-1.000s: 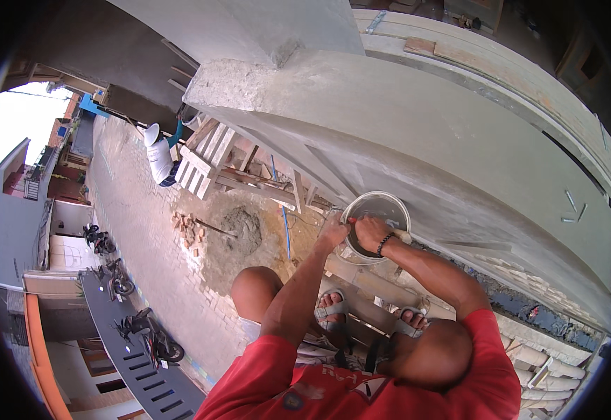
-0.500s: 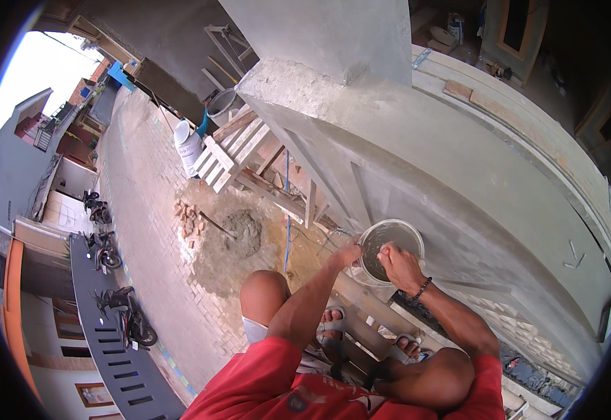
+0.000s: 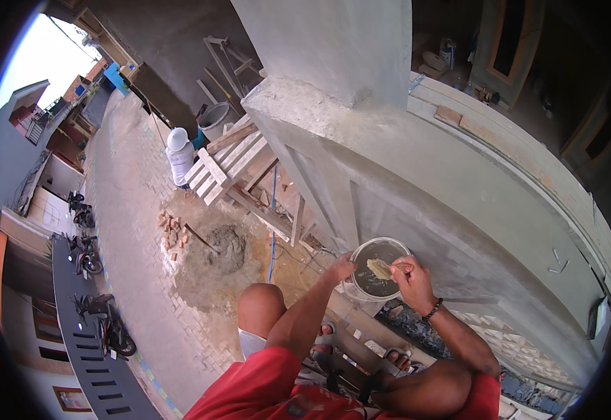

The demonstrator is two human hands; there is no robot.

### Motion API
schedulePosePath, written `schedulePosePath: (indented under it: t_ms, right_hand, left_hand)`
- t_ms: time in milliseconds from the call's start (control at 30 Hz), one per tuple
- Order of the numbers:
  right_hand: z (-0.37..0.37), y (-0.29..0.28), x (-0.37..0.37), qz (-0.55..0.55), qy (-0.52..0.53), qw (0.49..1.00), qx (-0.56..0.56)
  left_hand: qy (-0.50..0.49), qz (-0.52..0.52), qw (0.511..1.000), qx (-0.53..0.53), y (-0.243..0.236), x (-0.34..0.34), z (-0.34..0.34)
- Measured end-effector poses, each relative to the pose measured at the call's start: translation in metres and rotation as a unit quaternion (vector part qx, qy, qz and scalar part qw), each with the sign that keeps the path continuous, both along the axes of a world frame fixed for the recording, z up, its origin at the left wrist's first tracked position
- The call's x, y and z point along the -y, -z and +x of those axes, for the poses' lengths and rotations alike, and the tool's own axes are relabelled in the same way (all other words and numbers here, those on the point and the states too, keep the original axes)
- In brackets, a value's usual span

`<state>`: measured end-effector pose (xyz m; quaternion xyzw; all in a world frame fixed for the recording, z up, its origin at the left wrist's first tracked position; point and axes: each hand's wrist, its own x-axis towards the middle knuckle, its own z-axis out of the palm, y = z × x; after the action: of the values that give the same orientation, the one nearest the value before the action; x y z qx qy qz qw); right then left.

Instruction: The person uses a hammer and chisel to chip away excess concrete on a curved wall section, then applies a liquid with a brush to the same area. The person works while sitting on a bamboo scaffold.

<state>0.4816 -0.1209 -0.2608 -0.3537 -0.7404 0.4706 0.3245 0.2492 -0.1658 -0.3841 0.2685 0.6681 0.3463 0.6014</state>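
Observation:
My left hand [image 3: 342, 267] is closed on the left rim of a round, pale bucket [image 3: 392, 241] with murky grey liquid inside. Over the bucket's right side, my right hand [image 3: 415, 281] grips a brush [image 3: 380, 269] with pale, fanned bristles. The bristle end points left above the liquid; its handle is mostly hidden in my fingers. Dark beads circle my right wrist.
A grey plastered wall [image 3: 417, 210] rises beside the bucket. Wooden scaffold planks [image 3: 232, 164] stand ahead, near a person in a white hard hat [image 3: 179, 157]. A wet mortar heap [image 3: 227, 248] and broken bricks [image 3: 172, 229] lie below left. Parked motorbikes [image 3: 106, 325] line the lane.
My right hand has lifted and moved right, bringing the brush into sight above the liquid. My left hand keeps hold of the bucket rim. The view has shifted slightly.

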Motion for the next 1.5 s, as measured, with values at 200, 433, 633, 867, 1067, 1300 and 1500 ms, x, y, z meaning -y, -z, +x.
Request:
schedulePosePath:
  t_ms: [200, 433, 633, 867, 1067, 1300, 1500]
  right_hand:
    - [-0.001, -0.104, 0.004, -0.052, -0.006, 0.987, -0.154]
    - [-0.056, -0.282, -0.012, 0.101, -0.025, 0.978, -0.18]
    - [-0.142, -0.337, -0.093, 0.42, 0.017, 0.907, 0.027]
    - [-0.245, -0.327, -0.131, 0.476, 0.015, 0.852, 0.217]
    - [-0.287, -0.32, -0.144, 0.436, 0.058, 0.894, 0.084]
    - [-0.261, -0.342, -0.134, 0.48, 0.043, 0.865, 0.143]
    - [-0.282, -0.312, -0.132, 0.411, 0.06, 0.903, 0.112]
  left_hand:
    - [-0.012, 0.022, 1.0, 0.016, 0.002, -0.002, 0.001]
    - [-0.001, 0.01, 1.0, -0.011, 0.01, 0.003, -0.008]
    - [0.002, 0.03, 0.998, -0.062, -0.011, -0.006, 0.011]
    - [-0.021, 0.043, 0.999, -0.01, 0.015, 0.0, 0.008]
    - [0.009, 0.025, 0.998, -0.058, 0.0, -0.005, 0.015]
    - [0.006, 0.025, 0.998, -0.054, 0.005, 0.003, 0.006]
    - [0.006, 0.037, 0.998, -0.052, -0.005, -0.008, 0.016]
